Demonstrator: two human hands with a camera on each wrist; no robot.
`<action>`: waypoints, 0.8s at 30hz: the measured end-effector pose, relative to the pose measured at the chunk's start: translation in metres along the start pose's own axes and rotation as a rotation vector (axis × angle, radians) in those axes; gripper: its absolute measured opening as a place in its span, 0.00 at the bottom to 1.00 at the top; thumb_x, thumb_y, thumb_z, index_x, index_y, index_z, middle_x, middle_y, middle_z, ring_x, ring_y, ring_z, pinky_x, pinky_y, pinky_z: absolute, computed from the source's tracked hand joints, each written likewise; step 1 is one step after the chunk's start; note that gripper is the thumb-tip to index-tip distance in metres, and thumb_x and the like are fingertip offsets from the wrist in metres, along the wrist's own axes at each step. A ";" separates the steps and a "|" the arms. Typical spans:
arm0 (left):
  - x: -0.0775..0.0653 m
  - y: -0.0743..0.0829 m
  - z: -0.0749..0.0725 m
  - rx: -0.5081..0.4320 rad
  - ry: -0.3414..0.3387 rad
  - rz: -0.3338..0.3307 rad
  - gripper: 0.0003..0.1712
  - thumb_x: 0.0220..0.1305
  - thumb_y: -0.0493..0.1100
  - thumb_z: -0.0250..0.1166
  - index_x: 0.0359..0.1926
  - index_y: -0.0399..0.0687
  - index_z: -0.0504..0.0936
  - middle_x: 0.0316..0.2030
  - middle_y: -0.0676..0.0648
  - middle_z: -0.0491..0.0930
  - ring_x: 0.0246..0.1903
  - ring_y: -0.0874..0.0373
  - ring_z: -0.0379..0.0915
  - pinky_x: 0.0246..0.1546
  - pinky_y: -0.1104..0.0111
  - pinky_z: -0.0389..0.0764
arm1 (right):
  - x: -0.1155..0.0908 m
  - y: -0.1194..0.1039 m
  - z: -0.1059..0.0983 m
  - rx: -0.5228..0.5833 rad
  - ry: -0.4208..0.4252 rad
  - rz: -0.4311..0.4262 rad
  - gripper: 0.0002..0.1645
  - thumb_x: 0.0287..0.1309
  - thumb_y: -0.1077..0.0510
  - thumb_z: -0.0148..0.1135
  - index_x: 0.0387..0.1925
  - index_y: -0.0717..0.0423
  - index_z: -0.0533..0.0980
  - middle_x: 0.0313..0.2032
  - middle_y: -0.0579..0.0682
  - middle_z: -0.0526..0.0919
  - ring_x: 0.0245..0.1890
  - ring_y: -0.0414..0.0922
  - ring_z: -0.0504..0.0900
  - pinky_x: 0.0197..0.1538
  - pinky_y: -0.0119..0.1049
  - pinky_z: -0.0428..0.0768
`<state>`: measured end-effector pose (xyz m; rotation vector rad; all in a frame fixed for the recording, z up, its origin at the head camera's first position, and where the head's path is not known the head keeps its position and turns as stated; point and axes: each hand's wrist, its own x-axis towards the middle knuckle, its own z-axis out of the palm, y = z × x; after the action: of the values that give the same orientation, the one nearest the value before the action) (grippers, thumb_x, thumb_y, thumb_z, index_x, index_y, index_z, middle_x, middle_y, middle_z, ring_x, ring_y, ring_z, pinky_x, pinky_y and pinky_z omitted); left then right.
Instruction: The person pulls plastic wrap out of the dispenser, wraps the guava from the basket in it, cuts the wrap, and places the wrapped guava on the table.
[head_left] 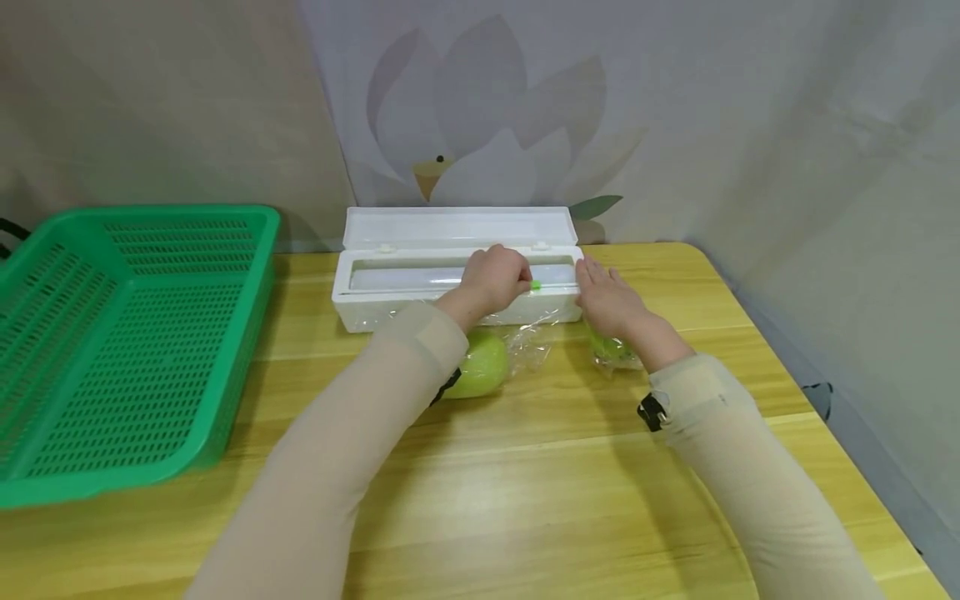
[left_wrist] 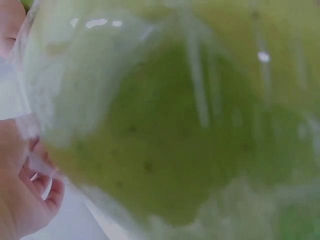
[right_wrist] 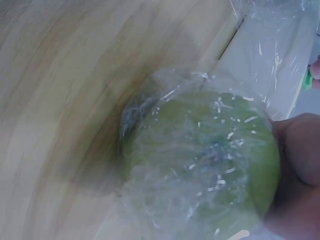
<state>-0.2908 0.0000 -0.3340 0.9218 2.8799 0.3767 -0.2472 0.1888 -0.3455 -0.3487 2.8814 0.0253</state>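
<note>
A white cling film dispenser [head_left: 543, 310] stands lid-up at the back of the table, with a white roll [head_left: 408, 278] inside. My left hand [head_left: 491, 279] pinches the small green slide cutter [head_left: 535, 285] on its front rail, near the right end. My right hand [head_left: 607, 300] presses its extended fingers against the dispenser's right end. Clear film [head_left: 531, 346] hangs from the front over a pale green fruit [head_left: 483, 367], partly hidden behind my left wrist. Beneath my right hand sits a second green fruit [right_wrist: 200, 155], wrapped in crinkled film.
A green slotted plastic basket [head_left: 258, 333] stands on the left of the wooden table [head_left: 487, 492]. A pale curtain [head_left: 712, 125] with a flower print hangs right behind the dispenser. The table's right edge slants off beyond my right arm.
</note>
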 end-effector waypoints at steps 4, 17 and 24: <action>-0.006 -0.010 -0.001 0.007 0.011 -0.020 0.12 0.67 0.47 0.56 0.45 0.52 0.84 0.44 0.54 0.84 0.49 0.56 0.76 0.52 0.59 0.75 | 0.004 0.000 0.002 0.016 -0.001 -0.017 0.34 0.71 0.60 0.34 0.68 0.75 0.36 0.71 0.69 0.36 0.72 0.62 0.38 0.72 0.56 0.40; -0.020 -0.044 0.004 -0.097 0.040 -0.067 0.12 0.65 0.48 0.58 0.43 0.52 0.84 0.41 0.53 0.84 0.44 0.57 0.75 0.50 0.61 0.74 | 0.010 0.008 0.005 0.010 -0.004 -0.035 0.34 0.71 0.60 0.33 0.68 0.76 0.37 0.70 0.70 0.38 0.71 0.64 0.39 0.72 0.58 0.41; -0.026 -0.052 0.003 -0.116 0.050 -0.082 0.12 0.65 0.49 0.58 0.44 0.52 0.84 0.44 0.52 0.83 0.49 0.56 0.74 0.54 0.61 0.72 | 0.007 0.012 0.004 0.011 -0.009 -0.033 0.34 0.71 0.60 0.33 0.68 0.76 0.36 0.70 0.70 0.37 0.71 0.64 0.38 0.71 0.58 0.41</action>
<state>-0.2988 -0.0556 -0.3501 0.7848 2.8936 0.5600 -0.2560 0.1990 -0.3514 -0.3932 2.8654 0.0046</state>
